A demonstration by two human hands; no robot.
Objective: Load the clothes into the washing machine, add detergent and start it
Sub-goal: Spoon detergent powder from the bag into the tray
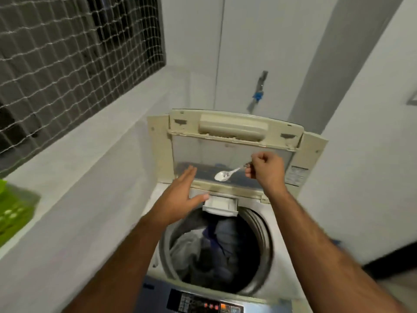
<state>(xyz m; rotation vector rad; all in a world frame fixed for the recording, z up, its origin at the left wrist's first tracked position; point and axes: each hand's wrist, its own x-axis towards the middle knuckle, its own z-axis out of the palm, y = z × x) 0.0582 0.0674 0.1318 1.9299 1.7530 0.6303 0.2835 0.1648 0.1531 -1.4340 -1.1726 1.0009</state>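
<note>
Clothes (212, 249) lie soft in the washer drum | right hand (266, 168) grip pinches spoon (228, 174) by its thin handle, bowl over detergent drawer (222, 205) | left hand (180, 195) flat open beside drawer | powder likely light, spills easily; keep spoon level

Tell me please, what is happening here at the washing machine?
A person stands over a top-loading washing machine with its lid raised. Clothes already lie in the drum. The right hand holds a metal spoon above the small detergent drawer, which is pulled out at the back rim of the drum. The left hand is open, its thumb at the drawer's left edge. The control panel at the front is not being touched.
</note>
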